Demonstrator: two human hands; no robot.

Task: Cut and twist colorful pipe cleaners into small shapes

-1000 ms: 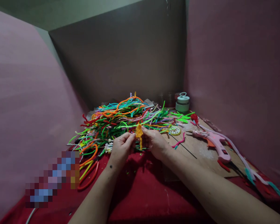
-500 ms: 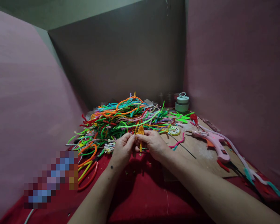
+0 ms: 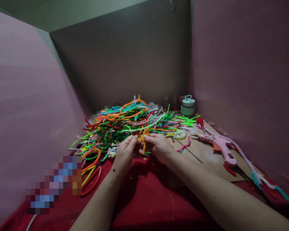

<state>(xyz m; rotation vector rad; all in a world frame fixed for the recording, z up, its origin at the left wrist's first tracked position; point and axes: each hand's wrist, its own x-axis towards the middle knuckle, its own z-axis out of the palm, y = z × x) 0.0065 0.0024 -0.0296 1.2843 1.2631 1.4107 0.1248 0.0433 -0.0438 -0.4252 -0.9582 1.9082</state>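
Between my two hands is a yellow-orange pipe cleaner piece (image 3: 145,136), with a wide leaf-like upper part and a stem hanging down. My right hand (image 3: 159,146) pinches it from the right with thumb and fingers. On the other side, my left hand (image 3: 127,148) has thumb and forefinger pressed together at the piece's left end. Just behind the hands rises a big heap of coloured pipe cleaners (image 3: 125,120). A bundle of small white-tipped stems (image 3: 112,150) lies left of my left hand.
On a wooden board (image 3: 210,160) at right lie a pink glue gun (image 3: 219,146), a yellow-rimmed disc with holes (image 3: 179,134) and pipe cleaner scraps. A mint jar (image 3: 188,106) stands behind. Red-handled pliers (image 3: 92,183) rest on the red cloth (image 3: 144,205) at left.
My left hand has shifted slightly left, away from my right hand. More of the yellow-orange piece now shows stretched between them, and its upper part has tilted.
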